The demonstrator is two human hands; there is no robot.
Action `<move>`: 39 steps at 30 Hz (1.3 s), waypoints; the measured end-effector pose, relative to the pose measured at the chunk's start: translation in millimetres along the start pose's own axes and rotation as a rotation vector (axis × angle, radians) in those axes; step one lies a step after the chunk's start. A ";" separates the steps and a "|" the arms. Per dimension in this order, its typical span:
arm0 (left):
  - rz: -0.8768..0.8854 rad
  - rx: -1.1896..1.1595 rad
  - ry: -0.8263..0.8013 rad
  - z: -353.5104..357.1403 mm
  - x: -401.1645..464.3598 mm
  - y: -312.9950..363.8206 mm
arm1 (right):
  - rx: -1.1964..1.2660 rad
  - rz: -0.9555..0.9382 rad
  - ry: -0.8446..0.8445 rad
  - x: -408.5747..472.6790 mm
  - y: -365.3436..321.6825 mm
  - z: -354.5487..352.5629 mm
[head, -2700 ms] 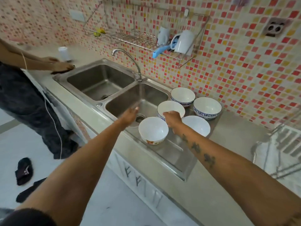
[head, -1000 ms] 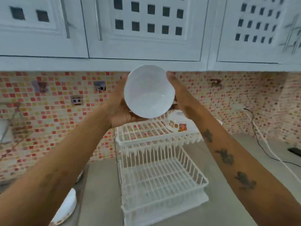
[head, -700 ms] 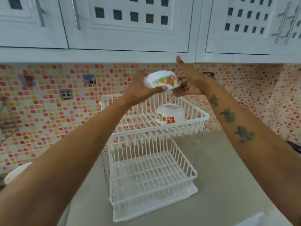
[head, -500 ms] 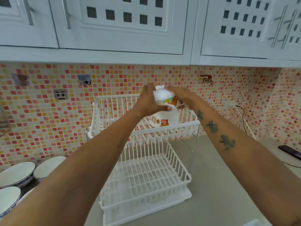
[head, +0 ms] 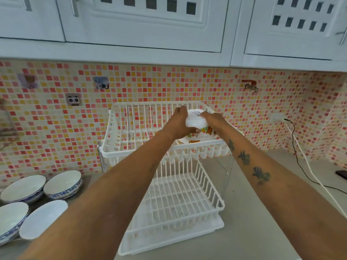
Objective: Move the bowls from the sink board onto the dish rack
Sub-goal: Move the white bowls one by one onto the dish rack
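Note:
A white two-tier dish rack (head: 116,152) stands on the counter against the tiled wall. In the right part of its top tier I hold a white bowl with cartoon prints (head: 196,121) upside down, right over another printed bowl (head: 195,137) that lies upside down there. My left hand (head: 178,124) grips its left side and my right hand (head: 214,121) its right side. Several bowls remain at the lower left on the sink board: two with blue rims (head: 62,184) (head: 22,188), a plain white one (head: 42,220) and another blue-rimmed one (head: 9,218).
The rack's lower tier (head: 174,201) holds nothing. White wall cabinets (head: 142,25) hang overhead. A white cable (head: 315,177) and a black cable run across the counter at right, near a dark phone (head: 341,174).
The bowl came off the sink board, was turned upside down and has moved down onto the inverted bowl in the rack's top tier. Both hands stay on it.

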State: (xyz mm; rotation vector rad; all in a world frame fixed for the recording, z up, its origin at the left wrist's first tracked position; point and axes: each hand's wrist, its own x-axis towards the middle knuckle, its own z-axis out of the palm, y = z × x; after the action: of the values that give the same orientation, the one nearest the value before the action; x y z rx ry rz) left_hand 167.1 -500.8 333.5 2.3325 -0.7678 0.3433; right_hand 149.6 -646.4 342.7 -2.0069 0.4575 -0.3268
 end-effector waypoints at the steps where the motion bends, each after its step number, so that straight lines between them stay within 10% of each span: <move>1: -0.007 0.001 -0.018 0.4 0.9 -1.3 | -0.018 0.018 -0.006 0.0 -0.1 0.5; 9: -0.056 -0.100 -0.114 -4.9 0.0 -12.1 | -0.194 0.025 0.021 -2.8 -1.2 3.9; 16: -0.053 -0.178 0.058 -82.8 -44.4 -53.4 | -0.385 -0.467 0.258 -42.7 -47.3 38.2; 23: -0.227 -0.360 0.548 -200.4 -130.6 -147.4 | 0.070 -0.916 0.097 -117.7 -144.9 151.2; 29: -0.613 -0.488 0.881 -246.6 -233.1 -256.1 | 0.211 -1.231 -0.364 -205.8 -177.9 286.8; 35: -0.991 -0.616 0.963 -237.1 -323.8 -342.2 | 0.051 -0.836 -0.814 -212.0 -141.3 419.7; 39: -1.231 -0.745 0.721 -199.6 -363.5 -387.5 | -0.053 -0.574 -0.878 -179.9 -95.4 491.3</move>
State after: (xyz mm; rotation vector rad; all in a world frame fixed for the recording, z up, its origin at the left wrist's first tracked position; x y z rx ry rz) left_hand 104.9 27.6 135.8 1.4040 0.7802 0.2262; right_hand 210.8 -138.3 198.2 -2.0718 -0.6696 0.2416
